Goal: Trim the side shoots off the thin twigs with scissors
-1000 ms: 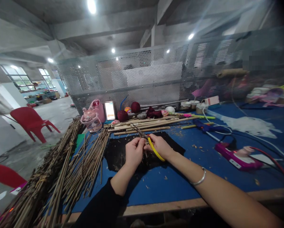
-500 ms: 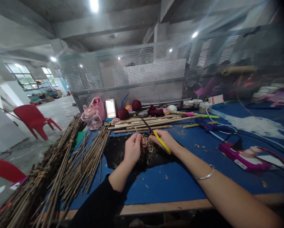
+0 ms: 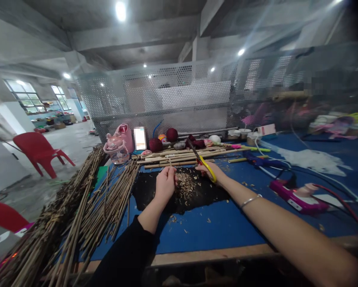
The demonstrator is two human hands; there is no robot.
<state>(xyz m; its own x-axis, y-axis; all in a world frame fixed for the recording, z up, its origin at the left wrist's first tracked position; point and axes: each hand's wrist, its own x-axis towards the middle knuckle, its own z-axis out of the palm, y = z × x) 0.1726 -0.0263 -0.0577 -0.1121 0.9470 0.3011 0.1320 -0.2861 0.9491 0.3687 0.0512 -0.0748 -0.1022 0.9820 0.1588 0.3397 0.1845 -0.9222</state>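
Observation:
My left hand (image 3: 166, 181) is closed in a pinch over the black cloth (image 3: 155, 197). A short pale tip of a thin stick (image 3: 171, 162) shows above its fingers; the rest is hidden by the hand. To the right, my right hand (image 3: 213, 172) is wrapped round the yellow handles of a pair of scissors (image 3: 208, 169). Their dark blades point up and to the left, apart from my left hand. Between the hands, a heap of pale shavings (image 3: 186, 186) lies on the cloth.
Bundles of thin dry sticks (image 3: 107, 203) lie at the left. Behind the cloth are long pale stalks (image 3: 179, 156), dark red yarn balls (image 3: 172, 134), a pink container (image 3: 117, 151) and a lit phone (image 3: 140, 138). A purple power strip (image 3: 298, 196) with cables sits at the right.
My right hand has drawn the scissors back to the right, away from my left hand. More of the shavings heap now shows. My left hand stays in nearly the same place, still pinched.

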